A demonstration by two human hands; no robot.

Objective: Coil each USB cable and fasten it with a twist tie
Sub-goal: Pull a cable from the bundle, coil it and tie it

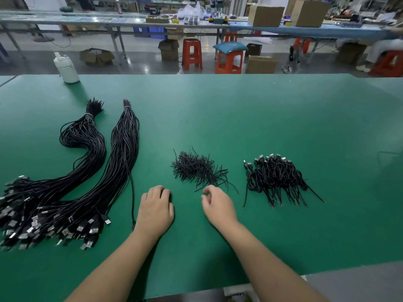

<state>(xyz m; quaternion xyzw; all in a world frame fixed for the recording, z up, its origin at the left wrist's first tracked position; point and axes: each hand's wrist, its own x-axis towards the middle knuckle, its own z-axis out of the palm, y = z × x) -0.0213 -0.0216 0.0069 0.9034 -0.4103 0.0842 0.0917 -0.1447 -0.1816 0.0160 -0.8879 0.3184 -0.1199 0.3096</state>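
Observation:
Two long bundles of black USB cables (91,171) lie on the left of the green mat (261,118), plugs (54,225) toward me. A loose pile of black twist ties (196,168) sits in the middle. Several coiled, tied cables (277,177) are heaped on the right. My left hand (156,211) rests knuckles-up on the mat with its fingers curled under. A single cable (132,192) runs from the bundle and vanishes under that wrist; whether the fingers hold it is hidden. My right hand (218,205) hovers at the near edge of the ties, fingers loosely curled, nothing visibly pinched.
A white plastic bottle (66,67) stands at the mat's far left edge. Beyond the table are orange stools (192,54), cardboard boxes (266,16) and another long workbench (130,20). The mat's near edge runs just below my forearms.

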